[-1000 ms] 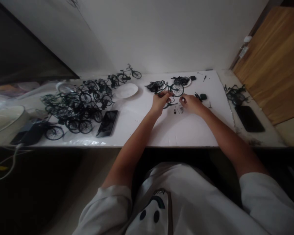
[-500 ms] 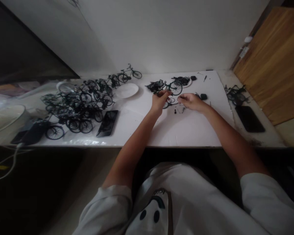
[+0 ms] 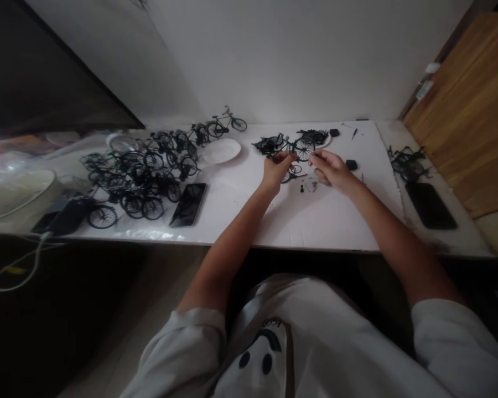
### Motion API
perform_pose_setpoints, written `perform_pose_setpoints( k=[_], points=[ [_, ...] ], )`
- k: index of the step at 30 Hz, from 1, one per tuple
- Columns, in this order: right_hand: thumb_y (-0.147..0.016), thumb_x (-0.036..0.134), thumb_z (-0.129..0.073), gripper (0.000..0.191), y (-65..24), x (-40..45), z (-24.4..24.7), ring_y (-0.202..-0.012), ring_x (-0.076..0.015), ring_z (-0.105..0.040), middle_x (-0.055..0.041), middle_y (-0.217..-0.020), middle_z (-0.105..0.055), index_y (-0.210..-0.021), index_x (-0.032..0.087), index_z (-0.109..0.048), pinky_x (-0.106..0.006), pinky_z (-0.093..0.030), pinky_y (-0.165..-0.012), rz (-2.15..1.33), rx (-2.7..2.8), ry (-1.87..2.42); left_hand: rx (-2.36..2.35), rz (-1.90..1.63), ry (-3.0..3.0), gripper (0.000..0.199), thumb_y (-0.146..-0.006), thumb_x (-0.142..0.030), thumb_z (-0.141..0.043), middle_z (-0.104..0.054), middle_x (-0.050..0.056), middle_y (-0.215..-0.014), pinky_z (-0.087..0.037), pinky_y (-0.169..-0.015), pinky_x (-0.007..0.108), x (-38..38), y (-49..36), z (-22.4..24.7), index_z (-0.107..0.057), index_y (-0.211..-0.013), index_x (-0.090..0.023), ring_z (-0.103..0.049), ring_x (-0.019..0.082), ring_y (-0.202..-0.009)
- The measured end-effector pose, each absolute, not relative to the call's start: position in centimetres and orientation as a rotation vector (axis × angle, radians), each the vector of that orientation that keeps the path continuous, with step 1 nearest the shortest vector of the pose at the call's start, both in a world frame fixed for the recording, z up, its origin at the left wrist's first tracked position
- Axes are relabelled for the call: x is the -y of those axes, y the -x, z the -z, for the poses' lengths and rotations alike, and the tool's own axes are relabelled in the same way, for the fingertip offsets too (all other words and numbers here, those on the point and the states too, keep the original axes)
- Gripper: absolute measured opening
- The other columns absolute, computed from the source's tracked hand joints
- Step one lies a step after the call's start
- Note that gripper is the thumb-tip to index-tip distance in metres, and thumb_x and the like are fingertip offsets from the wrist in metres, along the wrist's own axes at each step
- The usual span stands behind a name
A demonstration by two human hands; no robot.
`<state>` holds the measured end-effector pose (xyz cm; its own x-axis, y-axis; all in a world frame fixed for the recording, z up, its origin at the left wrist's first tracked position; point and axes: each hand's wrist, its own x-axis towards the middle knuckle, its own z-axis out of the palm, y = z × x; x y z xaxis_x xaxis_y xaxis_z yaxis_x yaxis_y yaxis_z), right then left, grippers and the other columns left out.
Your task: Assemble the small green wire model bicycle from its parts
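Above the white board [image 3: 249, 210], my left hand [image 3: 277, 168] grips a dark model bicycle [image 3: 304, 149] between thumb and fingers, its spoked wheel raised. My right hand [image 3: 332, 170] is closed in a pinch at the edge of that wheel. Whatever lies between its fingertips is too small to make out. Below the hands, another wheeled bicycle part [image 3: 297, 170] rests on the board, partly hidden by my left hand. A small black piece [image 3: 302, 188] and a few tiny metal bits [image 3: 314, 186] lie nearer to me.
Many finished-looking model bicycles [image 3: 136, 177] crowd the left side, beside a white plate [image 3: 222, 151] and a phone [image 3: 188, 204]. Dark part piles [image 3: 269, 145] sit behind my hands. A second phone [image 3: 430, 204] and more bicycle parts [image 3: 409, 163] lie at the right.
My right hand has come in leftward, and its fingertips are now at the wheel held in my left hand. The whole view has shifted slightly.
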<state>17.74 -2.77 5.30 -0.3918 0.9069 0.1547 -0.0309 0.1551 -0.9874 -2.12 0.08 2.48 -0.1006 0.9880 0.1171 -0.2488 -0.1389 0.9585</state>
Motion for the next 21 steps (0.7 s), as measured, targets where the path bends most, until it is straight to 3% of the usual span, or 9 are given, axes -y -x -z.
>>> perform_pose_setpoints(
  k=[4, 10, 15, 21],
  points=[
    [-0.088, 0.079, -0.079, 0.057, -17.4, 2.3, -4.8, -0.052, -0.0078, -0.031, 0.0029, -0.082, -0.064, -0.095, 0.025, -0.061, -0.027, -0.024, -0.047, -1.103, 1.556, 0.980, -0.978, -1.459, -1.060, 0.016, -0.079, -0.026, -0.092, -0.075, 0.001, -0.083, -0.047, -0.063, 0.023, 0.0, 2.1, -2.5, -0.079, -0.082, -0.017, -0.059, 0.007, -0.063],
    [-0.079, 0.086, -0.081, 0.065, -17.3, 1.7, -4.2, -0.073, -0.0163, -0.062, -0.0052, -0.083, -0.076, -0.085, 0.022, -0.073, -0.030, -0.048, -0.065, -0.796, 1.528, 0.965, -0.908, -1.428, -1.077, 0.022, -0.077, -0.032, -0.093, -0.076, 0.002, -0.086, -0.052, -0.068, 0.024, 0.1, 2.1, -2.2, -0.079, -0.082, -0.017, -0.059, 0.007, -0.064],
    [-0.081, 0.079, -0.085, 0.058, -17.2, 1.8, -4.2, -0.076, -0.0183, -0.068, -0.0067, -0.083, -0.079, -0.083, 0.022, -0.078, -0.034, -0.056, -0.077, -0.753, 1.485, 0.915, -0.915, -1.389, -1.127, 0.022, -0.074, -0.034, -0.092, -0.075, 0.001, -0.080, -0.050, -0.065, 0.024, 0.0, 2.0, -2.1, -0.080, -0.082, -0.017, -0.061, 0.008, -0.064],
    [-0.082, 0.078, -0.085, 0.057, -17.1, 1.9, -4.0, -0.078, -0.0198, -0.072, -0.0080, -0.085, -0.080, -0.086, 0.022, -0.079, -0.034, -0.059, -0.075, -0.723, 1.465, 0.905, -0.923, -1.365, -1.154, 0.025, -0.070, -0.037, -0.091, -0.074, 0.001, -0.079, -0.052, -0.067, 0.024, 0.2, 1.9, -2.2, -0.080, -0.082, -0.018, -0.061, 0.008, -0.065]
  ],
)
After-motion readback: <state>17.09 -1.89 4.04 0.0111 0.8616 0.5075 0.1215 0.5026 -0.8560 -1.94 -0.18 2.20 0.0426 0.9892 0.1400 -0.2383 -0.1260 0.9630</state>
